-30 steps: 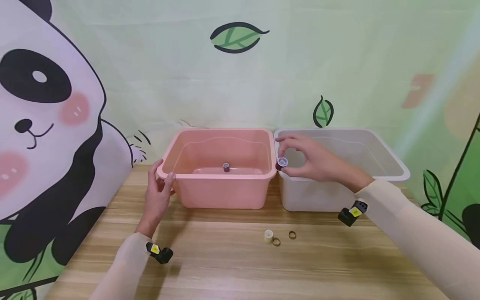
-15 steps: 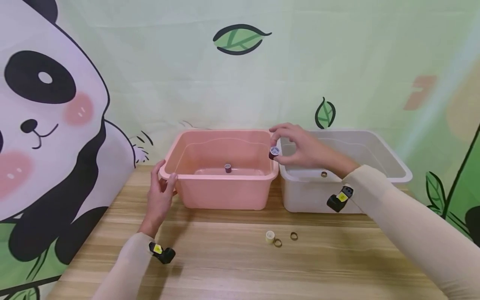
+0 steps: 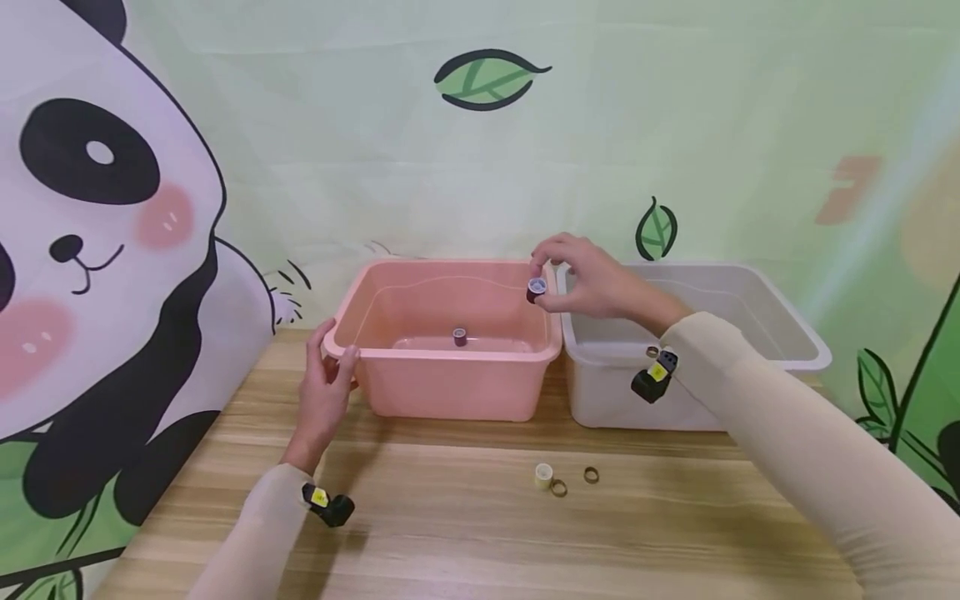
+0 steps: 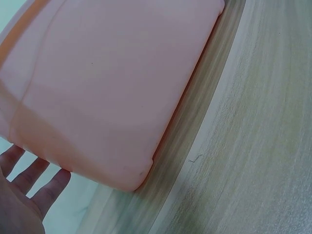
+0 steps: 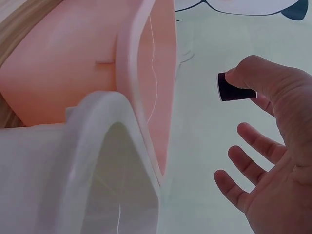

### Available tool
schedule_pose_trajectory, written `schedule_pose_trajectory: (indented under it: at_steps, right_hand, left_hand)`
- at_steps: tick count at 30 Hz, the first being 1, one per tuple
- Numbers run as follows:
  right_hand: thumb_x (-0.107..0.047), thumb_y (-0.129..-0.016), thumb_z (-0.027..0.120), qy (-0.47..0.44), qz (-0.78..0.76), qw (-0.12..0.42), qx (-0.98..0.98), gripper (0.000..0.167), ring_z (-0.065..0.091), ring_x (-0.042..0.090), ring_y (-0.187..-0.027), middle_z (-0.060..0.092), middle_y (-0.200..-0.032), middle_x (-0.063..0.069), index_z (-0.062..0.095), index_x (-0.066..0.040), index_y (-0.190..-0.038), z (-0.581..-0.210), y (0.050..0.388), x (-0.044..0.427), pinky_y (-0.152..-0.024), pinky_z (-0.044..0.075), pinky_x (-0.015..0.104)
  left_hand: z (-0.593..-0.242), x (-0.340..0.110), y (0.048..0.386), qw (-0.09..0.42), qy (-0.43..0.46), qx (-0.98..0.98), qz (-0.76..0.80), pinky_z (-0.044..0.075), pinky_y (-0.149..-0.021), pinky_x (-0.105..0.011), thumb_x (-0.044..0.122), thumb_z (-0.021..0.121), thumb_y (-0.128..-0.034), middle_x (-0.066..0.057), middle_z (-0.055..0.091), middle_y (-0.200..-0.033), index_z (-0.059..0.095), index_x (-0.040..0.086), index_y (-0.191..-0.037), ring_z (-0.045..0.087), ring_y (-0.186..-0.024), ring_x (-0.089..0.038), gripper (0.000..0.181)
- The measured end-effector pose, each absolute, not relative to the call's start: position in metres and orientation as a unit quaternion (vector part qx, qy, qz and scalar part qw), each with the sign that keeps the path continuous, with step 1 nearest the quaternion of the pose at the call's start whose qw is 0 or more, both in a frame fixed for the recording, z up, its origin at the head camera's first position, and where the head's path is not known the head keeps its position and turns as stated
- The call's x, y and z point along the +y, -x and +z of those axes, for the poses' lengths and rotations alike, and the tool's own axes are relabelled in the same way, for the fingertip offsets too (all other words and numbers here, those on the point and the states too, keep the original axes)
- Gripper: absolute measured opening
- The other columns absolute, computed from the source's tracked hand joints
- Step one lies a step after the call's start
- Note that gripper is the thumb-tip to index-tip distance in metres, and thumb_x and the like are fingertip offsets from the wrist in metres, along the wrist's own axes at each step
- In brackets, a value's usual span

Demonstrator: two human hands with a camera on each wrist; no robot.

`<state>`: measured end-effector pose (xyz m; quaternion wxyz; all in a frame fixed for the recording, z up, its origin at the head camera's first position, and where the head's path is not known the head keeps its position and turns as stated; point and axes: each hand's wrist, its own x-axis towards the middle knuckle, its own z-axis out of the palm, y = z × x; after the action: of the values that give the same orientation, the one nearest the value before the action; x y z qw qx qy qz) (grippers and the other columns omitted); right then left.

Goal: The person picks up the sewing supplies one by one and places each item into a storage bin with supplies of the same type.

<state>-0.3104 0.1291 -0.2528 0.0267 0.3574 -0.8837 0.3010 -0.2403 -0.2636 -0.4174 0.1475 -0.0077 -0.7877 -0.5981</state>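
My right hand (image 3: 588,279) pinches a small dark thread spool (image 3: 536,288) between thumb and forefinger, above the right side of the pink bin (image 3: 453,387). White end rims of the spool (image 5: 236,90) show in the right wrist view, where the other fingers are spread apart from it. With thumb and fingers my left hand (image 3: 326,392) grips the front left corner of the pink bin. Its fingers (image 4: 36,178) touch the bin's wall in the left wrist view. Another dark spool (image 3: 460,337) stands on the pink bin's floor.
A light grey bin (image 3: 622,396) stands right beside the pink one, with a small brown ring (image 3: 652,352) inside. In front of the bins, a cream spool (image 3: 543,476) and two brown rings (image 3: 592,475) lie on the wooden table (image 3: 450,533). A printed cloth hangs behind.
My right hand has moved left and upward with the dark spool, from the grey bin's edge to over the pink bin. The ring in the grey bin has come into view. The left hand stays put.
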Motion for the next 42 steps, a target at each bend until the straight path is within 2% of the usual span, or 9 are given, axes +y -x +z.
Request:
schedule_pose_trajectory:
  at_steps: [4,8,15,21,29,36,42]
  right_hand:
    - [-0.016,-0.086,0.079,-0.350,0.300,0.018,-0.887,0.024,0.049,0.030,-0.120,0.056,-0.132,0.009,0.065,-0.013,-0.106,-0.252,0.319,0.123,-0.098,0.048,0.054]
    - [-0.018,-0.086,0.078,-0.338,0.302,0.006,-0.891,0.024,0.049,0.030,-0.119,0.055,-0.132,0.009,0.065,-0.015,-0.106,-0.251,0.327,0.118,-0.099,0.047,0.053]
    - [-0.020,-0.087,0.077,-0.331,0.306,-0.011,-0.892,0.023,0.049,0.038,-0.121,0.054,-0.129,0.011,0.064,-0.016,-0.106,-0.250,0.339,0.107,-0.095,0.048,0.050]
    - [-0.020,-0.087,0.077,-0.326,0.312,-0.019,-0.892,0.023,0.048,0.037,-0.121,0.055,-0.122,0.011,0.063,-0.017,-0.106,-0.251,0.348,0.096,-0.097,0.047,0.050]
    - [-0.018,-0.087,0.077,-0.331,0.309,-0.029,-0.891,0.022,0.052,0.030,-0.111,0.059,-0.114,0.007,0.063,-0.016,-0.104,-0.254,0.360,0.079,-0.091,0.049,0.043]
    - [-0.018,-0.088,0.076,-0.321,0.314,-0.060,-0.891,0.022,0.054,0.029,-0.104,0.060,-0.112,0.006,0.063,-0.017,-0.105,-0.257,0.366,0.063,-0.082,0.051,0.038]
    - [-0.017,-0.089,0.076,-0.324,0.311,-0.074,-0.890,0.021,0.058,0.029,-0.100,0.063,-0.110,0.007,0.063,-0.016,-0.105,-0.258,0.376,0.052,-0.080,0.053,0.038]
  left_hand:
    - [-0.418,-0.265,0.241,0.146,0.012,-0.783,-0.605,0.051,-0.102,-0.055,0.045,0.052,-0.1063,-0.003,0.033,-0.165,0.018,0.045,-0.159,0.048,-0.141,-0.030,0.063]
    - [-0.416,-0.264,0.240,0.141,0.007,-0.783,-0.606,0.051,-0.103,-0.054,0.047,0.052,-0.1058,-0.003,0.033,-0.165,0.018,0.043,-0.160,0.047,-0.141,-0.030,0.064]
    - [-0.393,-0.255,0.225,0.131,0.006,-0.781,-0.611,0.050,-0.104,-0.054,0.045,0.052,-0.1065,-0.012,0.032,-0.165,0.018,0.029,-0.162,0.046,-0.141,-0.037,0.067]
    - [-0.392,-0.253,0.223,0.138,0.005,-0.779,-0.611,0.052,-0.102,-0.051,0.042,0.052,-0.1068,-0.014,0.034,-0.164,0.020,0.026,-0.162,0.048,-0.139,-0.038,0.066]
    - [-0.422,-0.265,0.243,0.155,0.001,-0.782,-0.604,0.054,-0.100,-0.049,0.049,0.054,-0.1043,-0.003,0.035,-0.164,0.020,0.044,-0.159,0.050,-0.138,-0.031,0.064]
    - [-0.424,-0.265,0.242,0.161,0.004,-0.777,-0.609,0.054,-0.099,-0.051,0.046,0.054,-0.1049,-0.004,0.036,-0.163,0.024,0.044,-0.158,0.051,-0.137,-0.030,0.061]
    - [-0.423,-0.265,0.243,0.160,0.006,-0.776,-0.610,0.053,-0.101,-0.051,0.049,0.054,-0.1043,-0.003,0.036,-0.164,0.023,0.044,-0.158,0.050,-0.138,-0.030,0.062]
